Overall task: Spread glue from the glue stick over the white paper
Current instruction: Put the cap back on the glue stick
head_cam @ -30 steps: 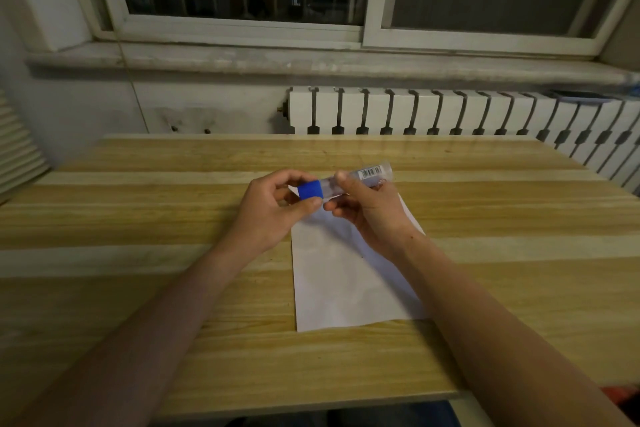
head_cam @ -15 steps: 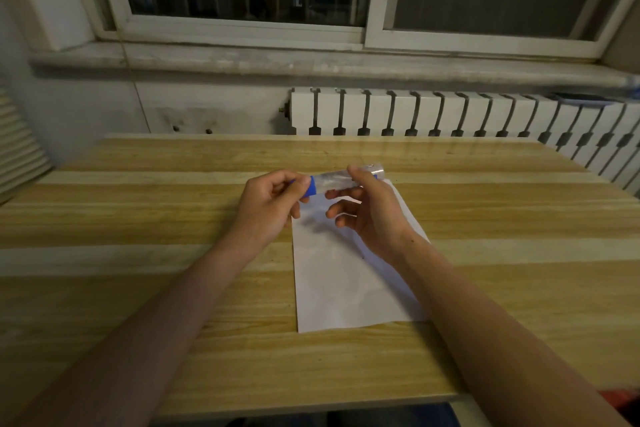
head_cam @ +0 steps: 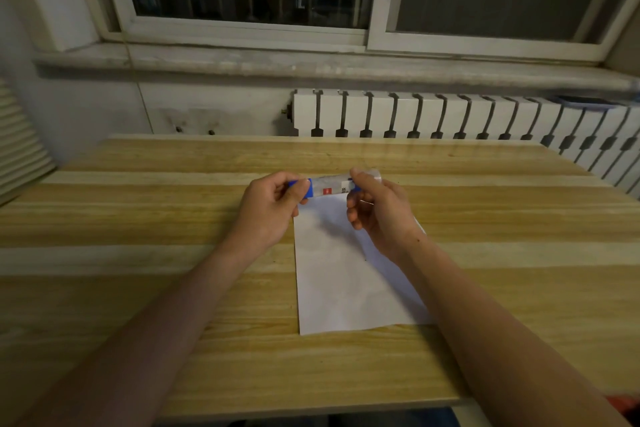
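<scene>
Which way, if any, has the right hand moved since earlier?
Yes. The right hand slid slightly right along the glue stick toward its clear end, away from the white paper's left edge.

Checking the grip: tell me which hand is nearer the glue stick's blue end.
Left. The left hand pinches the blue end of the glue stick; the right hand holds the opposite, clear end.
</scene>
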{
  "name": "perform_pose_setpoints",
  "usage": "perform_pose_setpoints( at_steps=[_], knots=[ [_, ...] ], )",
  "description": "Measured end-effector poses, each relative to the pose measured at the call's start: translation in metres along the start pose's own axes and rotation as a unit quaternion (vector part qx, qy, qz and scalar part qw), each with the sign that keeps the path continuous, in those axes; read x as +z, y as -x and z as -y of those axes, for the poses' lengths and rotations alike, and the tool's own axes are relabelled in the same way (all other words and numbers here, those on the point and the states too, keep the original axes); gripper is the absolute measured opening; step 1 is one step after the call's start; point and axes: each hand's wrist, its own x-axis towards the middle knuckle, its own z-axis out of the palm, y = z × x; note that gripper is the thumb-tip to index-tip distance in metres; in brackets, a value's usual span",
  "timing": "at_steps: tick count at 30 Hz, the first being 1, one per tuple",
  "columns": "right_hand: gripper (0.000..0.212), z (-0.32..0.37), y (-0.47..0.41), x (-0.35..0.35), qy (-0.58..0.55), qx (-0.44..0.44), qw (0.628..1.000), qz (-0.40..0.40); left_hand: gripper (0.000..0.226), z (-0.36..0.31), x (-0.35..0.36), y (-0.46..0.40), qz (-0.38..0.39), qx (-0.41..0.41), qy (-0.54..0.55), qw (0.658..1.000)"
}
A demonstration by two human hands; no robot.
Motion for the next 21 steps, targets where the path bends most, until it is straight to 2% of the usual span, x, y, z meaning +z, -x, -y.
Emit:
perform_pose_setpoints(
  at_steps=[6,12,17,21],
  knots=[
    [0.031,0.002,0.001,0.001,0.026,0.013,1.0,0.002,0.007,0.003,-0.001,-0.001,-0.017,0.026,0.0,1.0],
    [0.037,0.002,0.009,0.011,0.058,0.031,0.998,0.018,0.024,-0.006,-0.008,0.0,-0.068,0.035,0.011,0.997],
    [0.01,-0.005,0.013,0.025,0.197,-0.067,0.978,-0.005,0.039,-0.009,-0.014,-0.005,-0.143,0.0,0.046,0.989],
    [0.016,-0.008,0.011,0.033,0.329,-0.137,0.934,0.005,0.043,-0.01,-0.021,-0.01,-0.177,-0.028,0.087,0.98]
  ],
)
